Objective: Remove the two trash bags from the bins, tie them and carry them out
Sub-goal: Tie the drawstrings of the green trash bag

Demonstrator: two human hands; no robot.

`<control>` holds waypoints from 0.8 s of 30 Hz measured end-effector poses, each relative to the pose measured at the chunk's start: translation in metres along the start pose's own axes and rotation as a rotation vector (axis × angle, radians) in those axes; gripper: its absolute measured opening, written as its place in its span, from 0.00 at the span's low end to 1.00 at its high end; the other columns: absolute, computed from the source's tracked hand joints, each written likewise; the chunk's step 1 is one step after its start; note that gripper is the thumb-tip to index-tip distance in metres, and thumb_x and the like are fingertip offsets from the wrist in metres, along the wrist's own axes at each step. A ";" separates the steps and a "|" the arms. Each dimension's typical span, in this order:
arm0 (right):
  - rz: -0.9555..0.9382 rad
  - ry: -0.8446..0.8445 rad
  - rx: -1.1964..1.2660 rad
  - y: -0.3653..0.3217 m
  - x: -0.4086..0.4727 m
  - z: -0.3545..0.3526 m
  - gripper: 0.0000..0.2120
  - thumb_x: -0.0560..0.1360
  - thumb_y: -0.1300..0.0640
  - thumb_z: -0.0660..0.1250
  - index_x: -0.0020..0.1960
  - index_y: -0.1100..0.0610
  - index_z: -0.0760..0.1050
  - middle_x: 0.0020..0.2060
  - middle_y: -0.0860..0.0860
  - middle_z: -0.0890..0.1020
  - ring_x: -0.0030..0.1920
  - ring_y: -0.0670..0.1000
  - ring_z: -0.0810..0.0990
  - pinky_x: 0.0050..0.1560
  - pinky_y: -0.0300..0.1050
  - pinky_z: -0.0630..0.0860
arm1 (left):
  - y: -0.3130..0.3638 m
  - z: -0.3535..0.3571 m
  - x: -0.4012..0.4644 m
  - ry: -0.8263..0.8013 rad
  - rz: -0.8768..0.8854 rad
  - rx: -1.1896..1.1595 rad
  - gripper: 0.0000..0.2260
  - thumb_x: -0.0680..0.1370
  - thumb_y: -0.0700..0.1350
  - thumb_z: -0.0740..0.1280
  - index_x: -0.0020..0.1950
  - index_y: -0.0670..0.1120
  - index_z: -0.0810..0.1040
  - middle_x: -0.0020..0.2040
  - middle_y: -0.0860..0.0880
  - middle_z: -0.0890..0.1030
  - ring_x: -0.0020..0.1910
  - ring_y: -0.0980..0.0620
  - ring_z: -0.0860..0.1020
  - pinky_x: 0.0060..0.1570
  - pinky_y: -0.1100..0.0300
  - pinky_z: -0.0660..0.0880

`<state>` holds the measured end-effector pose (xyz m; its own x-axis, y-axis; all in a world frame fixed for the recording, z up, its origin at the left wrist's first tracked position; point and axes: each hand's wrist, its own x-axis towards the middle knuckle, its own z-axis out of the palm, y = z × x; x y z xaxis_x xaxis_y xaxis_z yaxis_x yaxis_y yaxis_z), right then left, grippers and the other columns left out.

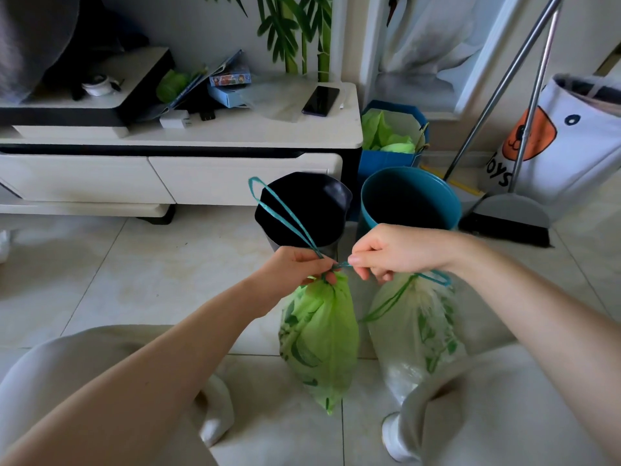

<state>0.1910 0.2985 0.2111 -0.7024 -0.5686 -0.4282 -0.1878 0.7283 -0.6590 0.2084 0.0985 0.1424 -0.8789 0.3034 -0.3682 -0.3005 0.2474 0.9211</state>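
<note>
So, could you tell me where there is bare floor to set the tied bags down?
The tiled floor left of the black bin, in front of the TV cabinet, is bare. It is crowded to the right: the teal bin, dustpan and toy bag stand close together.

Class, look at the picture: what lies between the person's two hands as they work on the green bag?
In the head view, a short taut stretch of teal drawstring runs between the left hand and right hand, just above the green bag's gathered neck.
</note>
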 end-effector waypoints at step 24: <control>-0.155 0.236 0.441 0.008 0.039 0.029 0.04 0.67 0.54 0.75 0.37 0.47 0.81 0.35 0.45 0.85 0.42 0.45 0.83 0.49 0.43 0.80 | 0.032 -0.025 -0.021 -0.010 0.177 0.067 0.06 0.76 0.41 0.68 0.46 0.42 0.85 0.41 0.37 0.78 0.39 0.48 0.67 0.31 0.70 0.65</control>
<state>0.1816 0.2712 0.1711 -0.8342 -0.5185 -0.1876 -0.0307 0.3834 -0.9231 0.2077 0.0773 0.1831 -0.9118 0.3570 -0.2029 -0.1160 0.2501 0.9613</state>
